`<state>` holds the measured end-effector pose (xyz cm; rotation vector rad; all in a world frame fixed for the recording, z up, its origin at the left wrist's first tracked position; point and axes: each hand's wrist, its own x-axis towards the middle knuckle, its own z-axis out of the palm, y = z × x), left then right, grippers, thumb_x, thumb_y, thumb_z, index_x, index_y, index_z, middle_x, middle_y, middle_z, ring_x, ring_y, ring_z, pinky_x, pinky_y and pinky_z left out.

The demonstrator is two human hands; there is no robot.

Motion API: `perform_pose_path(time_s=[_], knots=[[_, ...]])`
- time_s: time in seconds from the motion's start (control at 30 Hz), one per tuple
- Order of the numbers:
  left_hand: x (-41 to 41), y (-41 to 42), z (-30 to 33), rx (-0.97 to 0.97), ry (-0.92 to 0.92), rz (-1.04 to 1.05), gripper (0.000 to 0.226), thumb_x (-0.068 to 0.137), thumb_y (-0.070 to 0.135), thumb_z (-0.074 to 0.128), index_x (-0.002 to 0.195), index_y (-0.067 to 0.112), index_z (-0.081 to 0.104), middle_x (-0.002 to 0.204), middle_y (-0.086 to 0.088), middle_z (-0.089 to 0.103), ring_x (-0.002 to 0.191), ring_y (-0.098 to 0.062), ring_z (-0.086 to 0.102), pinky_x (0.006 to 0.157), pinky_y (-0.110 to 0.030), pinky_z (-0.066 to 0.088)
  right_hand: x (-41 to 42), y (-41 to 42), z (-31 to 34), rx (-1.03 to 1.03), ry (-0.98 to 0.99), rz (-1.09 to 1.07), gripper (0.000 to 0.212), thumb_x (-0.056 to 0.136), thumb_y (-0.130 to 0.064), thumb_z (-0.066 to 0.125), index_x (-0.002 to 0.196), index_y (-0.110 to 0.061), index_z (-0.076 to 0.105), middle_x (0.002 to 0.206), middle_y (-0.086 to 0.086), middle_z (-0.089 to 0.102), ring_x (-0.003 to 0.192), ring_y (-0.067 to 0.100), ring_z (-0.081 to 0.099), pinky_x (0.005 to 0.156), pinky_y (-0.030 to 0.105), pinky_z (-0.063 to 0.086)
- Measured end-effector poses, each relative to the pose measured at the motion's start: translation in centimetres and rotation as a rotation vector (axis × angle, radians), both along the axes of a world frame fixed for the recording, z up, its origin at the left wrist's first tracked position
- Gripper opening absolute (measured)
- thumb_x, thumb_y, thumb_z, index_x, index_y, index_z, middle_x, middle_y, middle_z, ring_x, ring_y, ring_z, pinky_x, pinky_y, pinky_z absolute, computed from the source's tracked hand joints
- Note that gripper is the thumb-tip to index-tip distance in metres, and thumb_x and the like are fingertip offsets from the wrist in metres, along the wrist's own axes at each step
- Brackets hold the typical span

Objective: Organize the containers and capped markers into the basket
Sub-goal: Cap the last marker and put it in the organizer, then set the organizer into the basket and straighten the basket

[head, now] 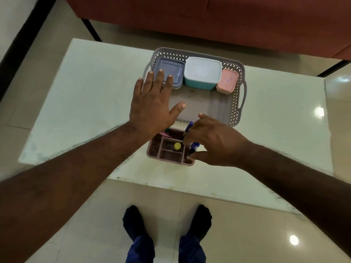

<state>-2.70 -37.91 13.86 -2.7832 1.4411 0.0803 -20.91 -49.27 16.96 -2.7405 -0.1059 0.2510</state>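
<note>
Looking down from the head view, the grey basket (pixel 235 103) sits on the white desk (pixel 91 103) with three lidded containers along its 12 o'clock wall: grey-blue (pixel 174 67), teal (pixel 202 73), pink (pixel 228 80). The left hand (pixel 152 103) hovers flat, fingers spread, holding nothing. The right hand (pixel 212 141) curls its grip over the pink organizer (pixel 171 154) at the basket's 6 o'clock edge, fingertips around a blue marker (pixel 189 127); whether it is truly pinched is unclear. That marker's long axis points toward 12 o'clock, into the basket's bare floor, and the right hand is nearer.
</note>
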Motion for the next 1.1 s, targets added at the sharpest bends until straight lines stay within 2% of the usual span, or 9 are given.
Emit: perform_pose_path(time_s=[0.1, 0.2, 0.33, 0.47, 0.6, 0.7, 0.8, 0.87, 1.1], knots=[[0.3, 0.4, -0.1, -0.004, 0.026, 0.022, 0.085, 0.091, 0.075, 0.018, 0.157, 0.021, 0.008, 0.165, -0.011, 0.007, 0.152, -0.033, 0.007, 0.121, -0.053, 0.011, -0.3, -0.4, 0.0, 0.066, -0.002, -0.084, 0.046, 0.082, -0.051, 0.071, 0.118, -0.024, 0.065, 0.113, -0.001, 0.068, 0.112, 0.018, 0.056, 0.114, 0.043, 0.036], [0.2, 1.3, 0.0, -0.029, 0.069, 0.039, 0.084, 0.092, 0.074, 0.017, 0.156, 0.020, 0.012, 0.164, -0.012, 0.012, 0.151, -0.032, 0.011, 0.121, -0.052, 0.014, -0.8, -0.8, 0.1, 0.117, -0.075, -0.275, 0.059, 0.085, -0.067, 0.054, 0.122, -0.021, 0.062, 0.117, -0.001, 0.066, 0.110, 0.016, 0.055, 0.088, 0.035, 0.051], [-0.8, 3.7, 0.1, -0.100, 0.124, 0.029, 0.081, 0.095, 0.070, 0.019, 0.154, 0.015, 0.024, 0.160, -0.014, 0.026, 0.147, -0.033, 0.026, 0.116, -0.049, 0.027, -2.0, -0.9, -0.5, 0.122, -0.252, -0.595, 0.043, 0.094, -0.053, 0.056, 0.119, -0.019, 0.063, 0.116, -0.002, 0.066, 0.103, 0.013, 0.060, 0.076, 0.027, 0.048], [-2.2, 6.7, -0.4, -0.089, 0.208, 0.064, 0.083, 0.094, 0.070, 0.022, 0.152, 0.011, 0.028, 0.157, -0.014, 0.034, 0.142, -0.030, 0.036, 0.112, -0.046, 0.036, -2.6, 0.5, -2.0, 0.407, -0.180, -1.053, 0.035, 0.097, -0.049, 0.051, 0.115, -0.022, 0.062, 0.108, -0.008, 0.068, 0.089, 0.006, 0.063, 0.073, 0.026, 0.050], [-4.0, 8.7, -1.2, -0.112, 0.564, 0.330, 0.080, 0.094, 0.071, 0.029, 0.154, 0.017, 0.024, 0.156, -0.008, 0.037, 0.137, -0.026, 0.044, 0.107, -0.044, 0.040, -4.4, 2.9, -4.8, 0.698, -0.008, -1.305, 0.047, 0.094, -0.062, 0.045, 0.119, -0.025, 0.059, 0.110, -0.007, 0.067, 0.093, 0.010, 0.067, 0.083, 0.042, 0.058], [-4.6, 9.5, -2.4, -0.208, 0.915, 0.634, 0.066, 0.096, 0.066, 0.031, 0.147, 0.025, 0.037, 0.149, -0.002, 0.048, 0.130, -0.025, 0.051, 0.109, -0.044, 0.040, -4.8, 4.7, -5.7, 1.032, 0.069, -1.458, 0.031, 0.103, -0.038, 0.045, 0.124, -0.019, 0.057, 0.110, 0.003, 0.067, 0.089, 0.017, 0.069, 0.080, 0.040, 0.059], [-5.2, 9.9, -3.3, -0.359, 1.045, 0.763, 0.043, 0.097, 0.058, 0.037, 0.120, 0.029, 0.059, 0.122, -0.004, 0.065, 0.112, -0.026, 0.062, 0.099, -0.052, 0.050, -4.7, 5.6, -5.9, 1.123, 0.136, -1.492, 0.025, 0.102, -0.021, 0.050, 0.125, -0.017, 0.059, 0.104, 0.002, 0.068, 0.087, 0.018, 0.068, 0.074, 0.033, 0.059], [-5.8, 10.0, -3.5, -0.340, 1.055, 0.735, 0.022, 0.102, 0.042, 0.040, 0.100, 0.033, 0.060, 0.103, -0.002, 0.068, 0.101, -0.026, 0.065, 0.089, -0.053, 0.056, -4.5, 6.0, -6.4, 1.101, 0.155, -1.456, 0.025, 0.101, -0.021, 0.054, 0.123, -0.016, 0.064, 0.103, 0.001, 0.071, 0.091, 0.017, 0.070, 0.072, 0.030, 0.061], [-5.8, 10.5, -3.8, -0.345, 0.952, 0.661, 0.023, 0.102, 0.031, 0.047, 0.109, 0.027, 0.069, 0.093, 0.006, 0.072, 0.086, -0.019, 0.070, 0.084, -0.048, 0.058, -3.3, 6.7, -7.0, 0.976, 0.138, -1.370, 0.019, 0.097, -0.025, 0.062, 0.112, -0.025, 0.073, 0.093, -0.005, 0.075, 0.088, 0.016, 0.072, 0.078, 0.037, 0.062]])
